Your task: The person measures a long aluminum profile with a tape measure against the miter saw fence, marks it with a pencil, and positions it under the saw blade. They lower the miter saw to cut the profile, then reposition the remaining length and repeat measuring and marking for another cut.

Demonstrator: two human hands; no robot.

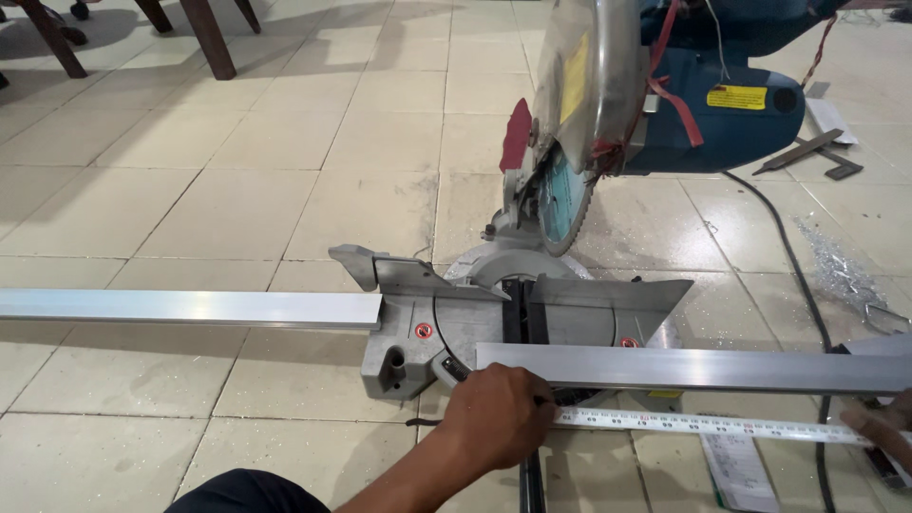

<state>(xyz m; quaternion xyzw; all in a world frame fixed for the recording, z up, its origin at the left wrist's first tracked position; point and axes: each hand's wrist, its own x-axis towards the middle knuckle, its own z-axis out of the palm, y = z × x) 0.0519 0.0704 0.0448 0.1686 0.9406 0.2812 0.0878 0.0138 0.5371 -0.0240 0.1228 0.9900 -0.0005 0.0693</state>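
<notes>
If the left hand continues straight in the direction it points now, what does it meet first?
Probably the near aluminium bar on the mitre saw base: the left hand, holding the tape measure end, points up and right toward it. Depth is unclear.

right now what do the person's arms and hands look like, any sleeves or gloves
Both hands are bare, with no gloves. The left hand shows in full with its forearm uncovered up to the frame's lower edge: no sleeve, watch or band is visible. A dark garment sits below that arm at the bottom edge. The right hand is cut off by the frame's right edge, so only a bare part shows.
</notes>
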